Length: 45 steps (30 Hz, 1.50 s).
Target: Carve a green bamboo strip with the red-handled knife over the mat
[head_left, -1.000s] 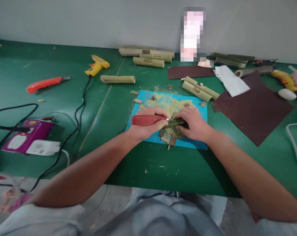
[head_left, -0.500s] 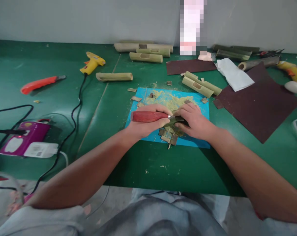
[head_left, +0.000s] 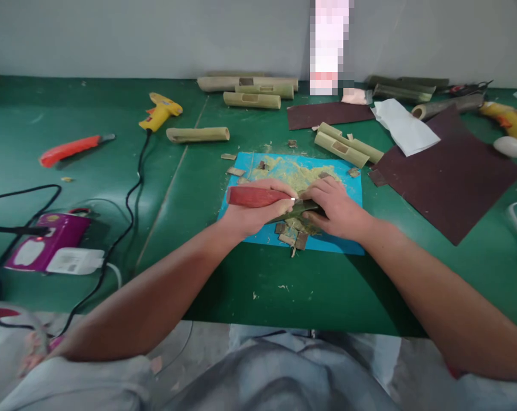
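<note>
My left hand is closed round a red-handled tool, whose metal end points right toward a dark green bamboo piece. The bamboo lies over a blue mat, partly hidden under both hands. My right hand grips the bamboo's right end, fingertips near the tool's metal tip. Yellowish shavings cover the mat's middle, and small cut bamboo chips lie just below the hands.
Hollow bamboo pieces lie at the back. On the left are a yellow glue gun, an orange-handled knife and a purple power strip with cables. Dark brown sheets and white paper lie right.
The tool's metal end has shifted slightly left and up along the bamboo, and more of the bamboo shows below my left hand. Both hands keep their hold. The view has shifted slightly.
</note>
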Motion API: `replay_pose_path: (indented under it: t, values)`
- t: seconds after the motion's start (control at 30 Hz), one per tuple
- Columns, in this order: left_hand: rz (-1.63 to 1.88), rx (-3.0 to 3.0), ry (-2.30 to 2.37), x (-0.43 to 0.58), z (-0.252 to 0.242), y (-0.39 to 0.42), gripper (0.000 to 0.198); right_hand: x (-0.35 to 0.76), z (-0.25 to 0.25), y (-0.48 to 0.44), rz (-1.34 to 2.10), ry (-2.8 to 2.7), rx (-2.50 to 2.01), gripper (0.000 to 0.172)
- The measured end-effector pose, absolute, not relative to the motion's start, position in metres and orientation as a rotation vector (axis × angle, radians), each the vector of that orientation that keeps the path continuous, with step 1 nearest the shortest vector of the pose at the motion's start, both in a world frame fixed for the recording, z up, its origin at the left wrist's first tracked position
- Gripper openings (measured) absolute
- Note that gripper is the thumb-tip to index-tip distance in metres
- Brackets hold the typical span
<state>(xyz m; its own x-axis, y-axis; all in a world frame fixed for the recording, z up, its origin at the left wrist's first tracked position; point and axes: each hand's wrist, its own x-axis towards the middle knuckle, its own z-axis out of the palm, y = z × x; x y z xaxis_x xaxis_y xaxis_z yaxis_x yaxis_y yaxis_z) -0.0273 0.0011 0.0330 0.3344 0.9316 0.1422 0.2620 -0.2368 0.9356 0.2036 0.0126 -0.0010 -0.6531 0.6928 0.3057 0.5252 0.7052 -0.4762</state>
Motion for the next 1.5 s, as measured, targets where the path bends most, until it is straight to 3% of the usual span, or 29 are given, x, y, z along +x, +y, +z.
replay_pose_path:
  t: [0.8,1.3,1.5]
  values:
    - [0.996,1.910,1.024,-0.019,0.035,0.013,0.009,0.203,-0.007,0.017,0.499,-2.433,-0.894,0.024]
    - [0.939,1.926,1.222,-0.023,0.038,0.005,0.026,0.203,-0.006,0.016,0.490,-2.426,-0.889,0.023]
    - [1.134,1.959,1.096,-0.025,0.026,0.003,0.020,0.203,-0.004,0.016,0.509,-2.431,-0.884,0.022]
